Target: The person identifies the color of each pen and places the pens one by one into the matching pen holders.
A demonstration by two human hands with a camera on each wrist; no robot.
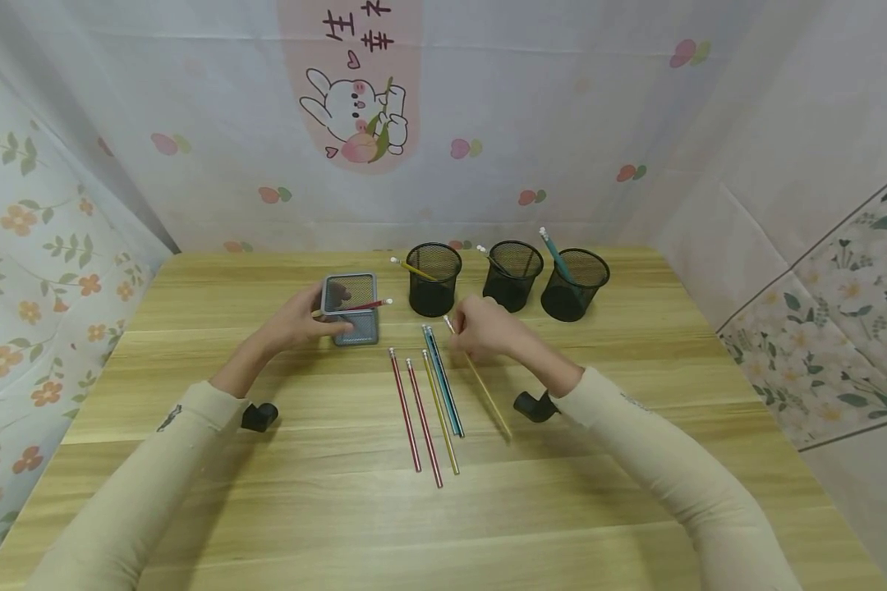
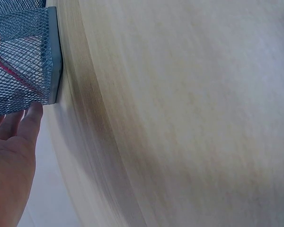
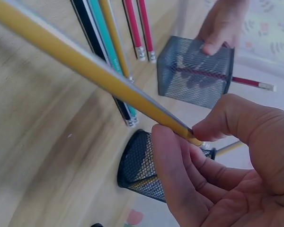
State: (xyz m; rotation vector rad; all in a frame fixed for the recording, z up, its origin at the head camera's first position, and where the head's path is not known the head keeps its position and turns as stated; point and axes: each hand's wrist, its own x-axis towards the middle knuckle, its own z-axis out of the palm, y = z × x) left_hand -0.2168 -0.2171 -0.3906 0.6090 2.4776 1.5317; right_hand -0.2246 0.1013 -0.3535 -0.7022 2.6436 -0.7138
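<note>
My left hand [image 1: 296,322] grips a grey square mesh pencil cup [image 1: 365,330], thumb on the near side and fingers behind it. A red pencil [image 1: 368,305] leans inside that cup, its eraser end sticking out to the right. With thumb and fingertips my right hand [image 1: 485,328] pinches a yellow pencil [image 3: 99,75] near its eraser end; the shaft slants down toward the near side of the table. Between the hands lie two red pencils [image 1: 404,410], another yellow pencil [image 1: 441,412], a teal pencil [image 1: 440,377] and a black pencil [image 1: 451,396], roughly side by side.
Three round black mesh cups stand along the back: the left cup [image 1: 432,300] holds a yellow pencil, the middle cup [image 1: 508,293] a dark pencil, the right cup [image 1: 564,304] a teal one. Printed curtains [image 1: 488,98] hang behind the wooden table [image 1: 303,509].
</note>
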